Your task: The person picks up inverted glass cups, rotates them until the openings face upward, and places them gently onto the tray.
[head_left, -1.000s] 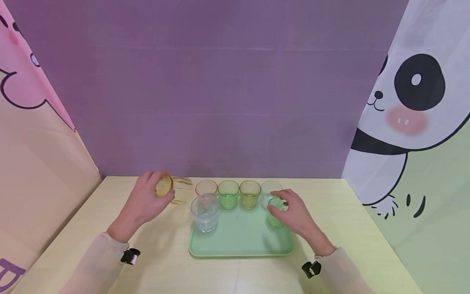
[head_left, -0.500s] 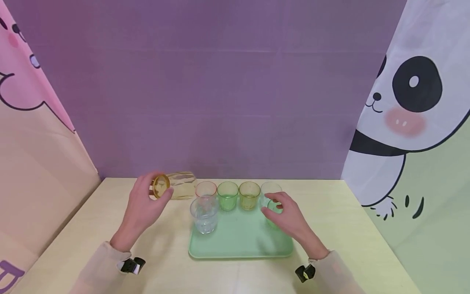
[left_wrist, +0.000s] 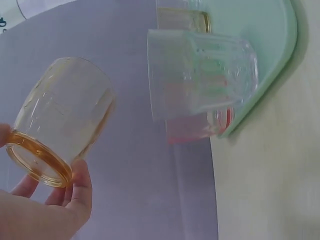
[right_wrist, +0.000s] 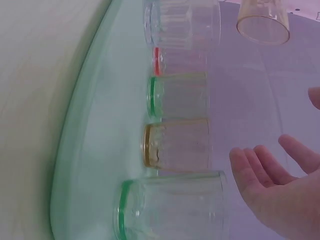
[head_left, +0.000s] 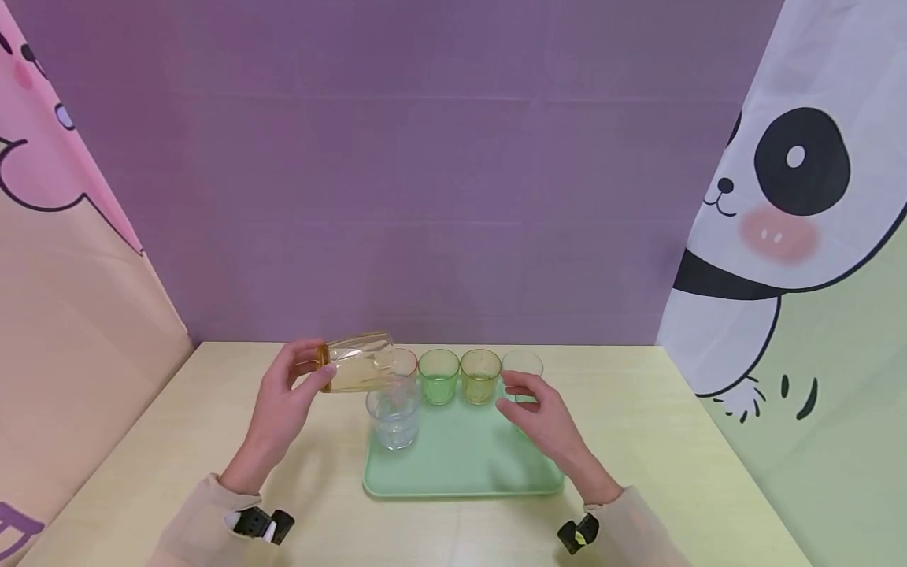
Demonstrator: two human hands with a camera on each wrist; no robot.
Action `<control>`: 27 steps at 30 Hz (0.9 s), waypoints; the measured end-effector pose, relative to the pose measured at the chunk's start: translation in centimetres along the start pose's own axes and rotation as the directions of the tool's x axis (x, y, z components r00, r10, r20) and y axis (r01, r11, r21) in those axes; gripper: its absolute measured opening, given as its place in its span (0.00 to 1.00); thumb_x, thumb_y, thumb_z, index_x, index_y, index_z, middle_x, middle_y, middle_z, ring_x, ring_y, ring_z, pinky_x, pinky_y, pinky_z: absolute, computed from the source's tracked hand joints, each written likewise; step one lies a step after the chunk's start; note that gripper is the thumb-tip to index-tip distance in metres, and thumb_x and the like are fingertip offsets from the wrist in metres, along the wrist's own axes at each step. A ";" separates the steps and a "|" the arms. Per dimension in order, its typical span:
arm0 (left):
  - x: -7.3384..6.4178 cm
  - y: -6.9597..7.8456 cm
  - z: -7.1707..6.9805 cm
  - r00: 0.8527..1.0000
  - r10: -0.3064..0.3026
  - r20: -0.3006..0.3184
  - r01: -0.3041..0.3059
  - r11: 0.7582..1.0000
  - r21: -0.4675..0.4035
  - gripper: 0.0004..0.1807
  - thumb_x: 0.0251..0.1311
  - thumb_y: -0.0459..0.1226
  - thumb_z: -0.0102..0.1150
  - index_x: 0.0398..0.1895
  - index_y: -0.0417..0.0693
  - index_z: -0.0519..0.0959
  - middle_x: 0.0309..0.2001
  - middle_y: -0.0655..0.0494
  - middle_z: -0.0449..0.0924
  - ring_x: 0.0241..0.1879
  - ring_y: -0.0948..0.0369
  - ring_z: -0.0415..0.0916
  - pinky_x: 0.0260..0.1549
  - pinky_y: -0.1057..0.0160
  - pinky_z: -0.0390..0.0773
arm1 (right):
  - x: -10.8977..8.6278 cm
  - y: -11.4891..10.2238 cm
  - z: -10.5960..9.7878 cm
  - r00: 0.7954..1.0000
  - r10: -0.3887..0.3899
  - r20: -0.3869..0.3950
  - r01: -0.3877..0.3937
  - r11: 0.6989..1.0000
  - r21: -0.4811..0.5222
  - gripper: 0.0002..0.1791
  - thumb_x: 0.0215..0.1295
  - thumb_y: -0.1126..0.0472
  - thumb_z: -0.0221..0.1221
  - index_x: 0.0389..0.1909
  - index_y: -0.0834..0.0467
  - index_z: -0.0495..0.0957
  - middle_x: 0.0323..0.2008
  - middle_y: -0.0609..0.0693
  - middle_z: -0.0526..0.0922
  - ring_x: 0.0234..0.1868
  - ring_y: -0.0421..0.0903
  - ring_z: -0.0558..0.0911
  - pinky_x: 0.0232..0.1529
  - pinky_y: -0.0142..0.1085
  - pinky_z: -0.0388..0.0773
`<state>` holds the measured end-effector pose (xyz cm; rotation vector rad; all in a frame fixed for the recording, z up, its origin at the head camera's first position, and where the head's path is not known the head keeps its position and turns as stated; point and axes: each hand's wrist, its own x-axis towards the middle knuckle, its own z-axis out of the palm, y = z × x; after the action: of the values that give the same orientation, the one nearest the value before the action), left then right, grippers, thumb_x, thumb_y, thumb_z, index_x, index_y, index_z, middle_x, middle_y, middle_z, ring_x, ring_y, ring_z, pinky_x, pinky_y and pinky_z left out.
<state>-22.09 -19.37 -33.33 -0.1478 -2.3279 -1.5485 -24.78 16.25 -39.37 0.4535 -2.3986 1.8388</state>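
My left hand [head_left: 272,413] pinches an amber-tinted drinking glass [head_left: 359,364] at its thick base, fingers on one side and thumb on the other. The glass lies nearly sideways in the air, its mouth turned right toward the tray's back left corner. In the left wrist view the thumb and fingertips press around the amber base ring [left_wrist: 40,157]. My right hand [head_left: 546,421] hovers over the tray's right side with fingers loosely curved and nothing between them. Close beside it stands a green-based glass [right_wrist: 170,207], mostly hidden behind the hand in the head view.
On a pale green tray [head_left: 460,468] stand a red-tinted glass [head_left: 405,361], a green glass [head_left: 439,378], a yellow glass [head_left: 481,378] and a clear glass [head_left: 523,362] in a back row. Another clear glass [head_left: 394,421] stands front left. A purple backdrop [head_left: 453,197] rises behind the table.
My left hand has turned the amber glass from its base facing me to lying sideways, and moved its mouth right toward the tray. My right hand has drifted slightly left, off the front green glass.
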 end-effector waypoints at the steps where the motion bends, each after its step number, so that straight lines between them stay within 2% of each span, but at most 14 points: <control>1: -0.1 0.0 0.1 1.000 -0.011 0.003 0.011 1.000 -0.025 0.22 0.74 0.37 0.55 0.67 0.40 0.68 0.59 0.45 0.71 0.54 0.66 0.71 0.48 0.77 0.72 | 0.0 0.0 0.1 1.000 0.004 -0.002 -0.004 1.000 0.014 0.26 0.66 0.62 0.66 0.64 0.62 0.76 0.59 0.56 0.80 0.60 0.59 0.77 0.58 0.39 0.77; 6: -0.3 -0.2 0.8 0.998 -0.041 0.046 0.048 0.988 -0.148 0.22 0.75 0.37 0.53 0.67 0.38 0.67 0.59 0.44 0.70 0.51 0.69 0.74 0.48 0.74 0.77 | 0.0 0.1 0.4 1.000 0.019 0.005 -0.019 0.996 0.083 0.28 0.66 0.63 0.65 0.66 0.63 0.74 0.61 0.57 0.79 0.62 0.58 0.76 0.59 0.37 0.75; 12: -0.6 -0.3 1.4 0.993 -0.058 0.104 0.074 0.983 -0.165 0.23 0.76 0.40 0.51 0.69 0.40 0.66 0.60 0.42 0.70 0.52 0.63 0.75 0.49 0.73 0.77 | -0.1 0.2 0.5 0.999 0.016 0.038 -0.022 0.984 0.177 0.29 0.68 0.62 0.64 0.68 0.62 0.71 0.62 0.60 0.77 0.66 0.61 0.73 0.59 0.35 0.75; 15: -0.8 -0.4 1.7 0.990 -0.074 0.122 0.097 0.976 -0.195 0.23 0.77 0.39 0.49 0.69 0.39 0.66 0.59 0.42 0.70 0.52 0.60 0.76 0.49 0.72 0.78 | -0.2 0.2 0.6 0.998 0.015 0.065 -0.027 0.980 0.195 0.30 0.68 0.61 0.63 0.69 0.61 0.71 0.63 0.59 0.76 0.68 0.63 0.71 0.59 0.34 0.75; 18: -1.0 -0.3 2.1 0.987 -0.083 0.136 0.112 0.969 -0.222 0.22 0.77 0.38 0.48 0.68 0.37 0.65 0.57 0.43 0.69 0.51 0.62 0.77 0.49 0.71 0.78 | -0.4 0.2 0.7 0.996 0.012 0.089 -0.030 0.979 0.204 0.30 0.67 0.60 0.63 0.70 0.60 0.70 0.64 0.59 0.75 0.68 0.64 0.69 0.59 0.35 0.74; 27: -1.5 -0.2 2.8 0.990 -0.052 0.134 0.088 0.955 -0.282 0.21 0.77 0.36 0.47 0.67 0.35 0.66 0.54 0.44 0.70 0.48 0.63 0.77 0.47 0.69 0.80 | -0.6 0.2 0.8 0.989 -0.023 0.148 -0.010 0.976 0.219 0.34 0.67 0.60 0.64 0.73 0.59 0.66 0.69 0.57 0.71 0.70 0.63 0.68 0.60 0.37 0.74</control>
<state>-21.31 -16.76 -34.98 -0.2407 -2.2064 -1.9613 -24.12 15.60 -39.90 0.6390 -2.2869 2.1511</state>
